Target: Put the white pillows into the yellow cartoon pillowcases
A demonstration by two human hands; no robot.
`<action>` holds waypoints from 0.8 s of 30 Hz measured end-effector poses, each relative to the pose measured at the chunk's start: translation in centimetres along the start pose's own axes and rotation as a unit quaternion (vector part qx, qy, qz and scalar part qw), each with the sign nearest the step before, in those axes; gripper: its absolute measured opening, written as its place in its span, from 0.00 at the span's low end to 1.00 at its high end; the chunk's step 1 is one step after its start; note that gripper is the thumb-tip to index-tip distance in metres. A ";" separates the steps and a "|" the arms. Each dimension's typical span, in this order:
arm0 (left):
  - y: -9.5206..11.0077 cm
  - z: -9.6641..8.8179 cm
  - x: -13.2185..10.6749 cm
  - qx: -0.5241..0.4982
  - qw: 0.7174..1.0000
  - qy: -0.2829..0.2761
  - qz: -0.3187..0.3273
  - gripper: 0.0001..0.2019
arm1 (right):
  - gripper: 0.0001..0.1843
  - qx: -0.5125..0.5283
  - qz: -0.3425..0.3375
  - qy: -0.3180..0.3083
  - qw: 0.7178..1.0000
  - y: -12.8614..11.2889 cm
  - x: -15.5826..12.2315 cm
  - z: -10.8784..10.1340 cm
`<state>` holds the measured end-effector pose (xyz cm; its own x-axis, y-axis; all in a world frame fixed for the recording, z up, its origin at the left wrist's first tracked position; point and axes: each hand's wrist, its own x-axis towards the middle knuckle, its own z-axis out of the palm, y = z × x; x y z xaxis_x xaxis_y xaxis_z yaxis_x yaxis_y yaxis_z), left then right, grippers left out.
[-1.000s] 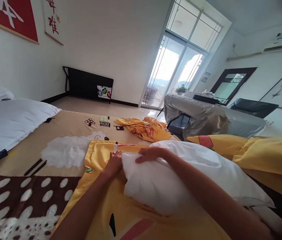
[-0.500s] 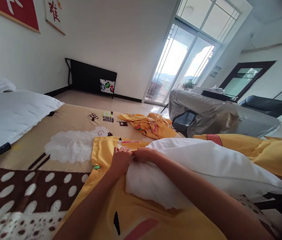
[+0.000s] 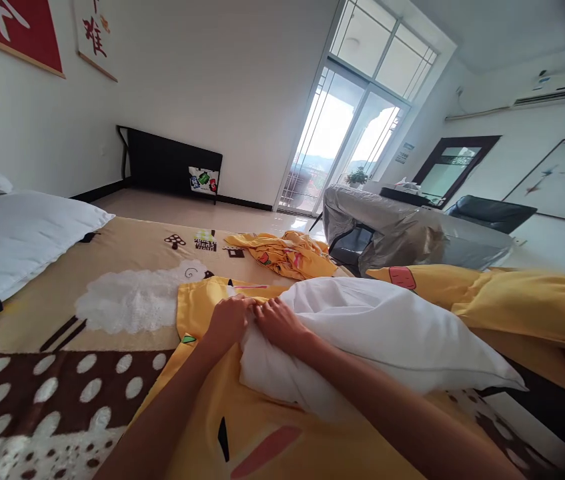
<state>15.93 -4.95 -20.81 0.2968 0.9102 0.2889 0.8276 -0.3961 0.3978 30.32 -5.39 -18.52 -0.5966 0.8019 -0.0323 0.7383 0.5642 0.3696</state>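
A white pillow (image 3: 382,333) lies on a flat yellow pillowcase (image 3: 202,313) with cartoon prints, spread over a patterned blanket. My left hand (image 3: 227,321) is closed at the pillow's near-left corner, where the yellow cloth edge meets it. Right beside it, touching, my right hand (image 3: 277,323) pinches the same white corner. Both sets of fingers are curled into the fabric, so the corner itself is partly hidden.
A crumpled yellow cloth (image 3: 287,253) lies further back on the beige and brown blanket (image 3: 112,267). White pillows (image 3: 7,240) are stacked at the left. Another yellow case (image 3: 522,300) lies at the right. Beyond stand a covered sofa (image 3: 412,233) and a glass balcony door (image 3: 332,140).
My right hand slid from the top of the pillow down to its left corner and closed beside my left hand. The pillow corner is now bunched between both hands.
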 end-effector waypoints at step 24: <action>4.1 -3.3 -2.9 0.129 0.991 -0.014 -0.030 0.18 | 0.15 0.034 0.037 -0.018 0.999 0.3 2.5 0.1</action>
<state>16.94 -9.61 -17.15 0.2528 0.9357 0.2460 0.9377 -0.2996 0.1760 29.04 -3.18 -18.58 -0.5288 0.8478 -0.0407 0.8005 0.5141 0.3079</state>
